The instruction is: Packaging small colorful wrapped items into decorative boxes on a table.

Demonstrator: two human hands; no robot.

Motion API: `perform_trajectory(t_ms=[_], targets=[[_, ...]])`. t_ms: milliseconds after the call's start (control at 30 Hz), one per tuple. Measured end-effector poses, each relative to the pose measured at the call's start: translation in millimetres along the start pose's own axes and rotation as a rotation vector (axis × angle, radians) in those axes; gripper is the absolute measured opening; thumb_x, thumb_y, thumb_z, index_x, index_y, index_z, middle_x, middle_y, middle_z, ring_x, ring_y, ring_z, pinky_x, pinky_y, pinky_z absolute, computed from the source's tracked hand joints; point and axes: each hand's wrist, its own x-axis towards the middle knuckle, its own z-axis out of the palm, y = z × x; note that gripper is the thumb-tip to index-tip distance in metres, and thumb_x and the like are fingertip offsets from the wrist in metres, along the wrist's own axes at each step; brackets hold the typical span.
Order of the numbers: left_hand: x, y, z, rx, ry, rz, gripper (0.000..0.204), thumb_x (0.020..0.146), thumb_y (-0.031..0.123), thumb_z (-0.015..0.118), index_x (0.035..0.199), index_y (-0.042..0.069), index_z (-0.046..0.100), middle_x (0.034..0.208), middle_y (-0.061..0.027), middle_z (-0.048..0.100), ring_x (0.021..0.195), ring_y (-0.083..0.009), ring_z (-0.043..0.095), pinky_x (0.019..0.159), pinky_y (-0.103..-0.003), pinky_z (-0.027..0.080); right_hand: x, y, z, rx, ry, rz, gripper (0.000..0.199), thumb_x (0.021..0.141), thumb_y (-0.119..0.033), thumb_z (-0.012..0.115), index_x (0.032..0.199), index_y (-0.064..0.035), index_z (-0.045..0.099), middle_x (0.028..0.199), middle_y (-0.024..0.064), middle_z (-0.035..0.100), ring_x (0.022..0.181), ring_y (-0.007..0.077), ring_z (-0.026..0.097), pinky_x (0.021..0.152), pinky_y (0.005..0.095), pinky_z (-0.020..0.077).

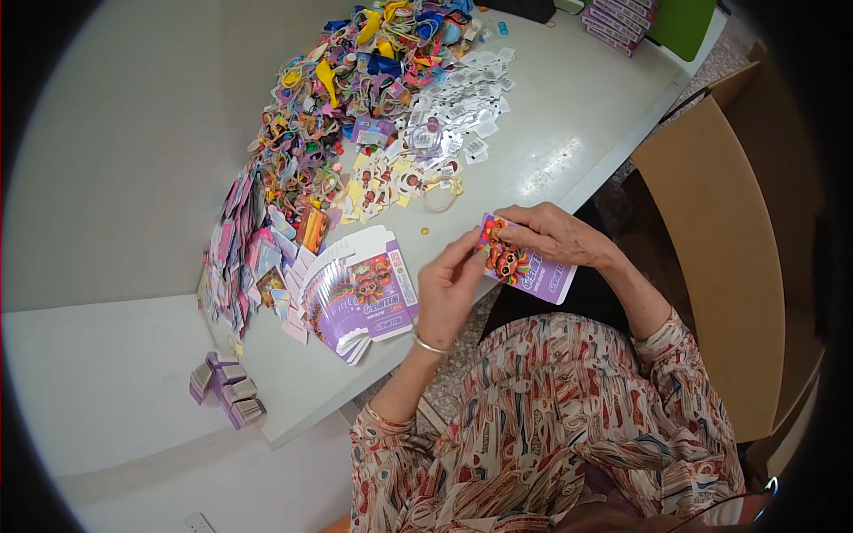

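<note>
Over the table's front edge, I hold a flat purple printed carton (546, 275) with a bright cartoon picture. My right hand (562, 234) grips its upper edge, the thumb lying across the picture. At the carton's left end, the fingers of my left hand (449, 289) pinch its edge; a bangle circles that wrist. Left of that hand, a fanned stack of matching flat purple cartons (378, 302) lies on the table. Beyond my hands sit a pale ring-shaped band with a yellow charm (438, 197) and a small gold bead (426, 231).
A large heap of colourful bands and trinkets (333, 107) covers the far left of the table (542, 115). Beside it lie white tags (466, 89), cartoon cards (373, 186) and many pink cards (235, 249). Purple boxes (617, 22) are stacked far right. An open cardboard box (711, 240) stands to my right.
</note>
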Motion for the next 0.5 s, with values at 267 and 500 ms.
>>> perform_trajectory(t_ms=[267, 500], targets=[[11.0, 2.6, 1.7, -0.171, -0.041, -0.172, 0.027, 0.090, 0.004, 0.060, 0.116, -0.001, 0.060, 0.101, -0.0066, 0.067, 0.087, -0.0108, 0.063, 0.076, -0.024, 0.051, -3.3, 31.9, -32.1, -0.245, 0.013, -0.179, 0.032, 0.099, -0.027, 0.045, 0.117, -0.0036, 0.057, 0.109, 0.0151, 0.062, 0.084, 0.0205, 0.061, 0.076, 0.0332, 0.0480], [26.8, -14.3, 10.3, -0.930, -0.055, -0.501, 0.028, 0.091, 0.008, 0.060, 0.117, -0.001, 0.054, 0.108, -0.0107, 0.064, 0.094, -0.0198, 0.065, 0.085, -0.035, 0.055, -18.3, 1.4, -20.9, 0.220, 0.138, -0.134, 0.128, 0.051, -0.051, 0.089, 0.148, -0.0056, 0.019, 0.142, 0.0115, 0.036, 0.131, 0.0237, 0.038, 0.110, 0.0377, 0.0266]])
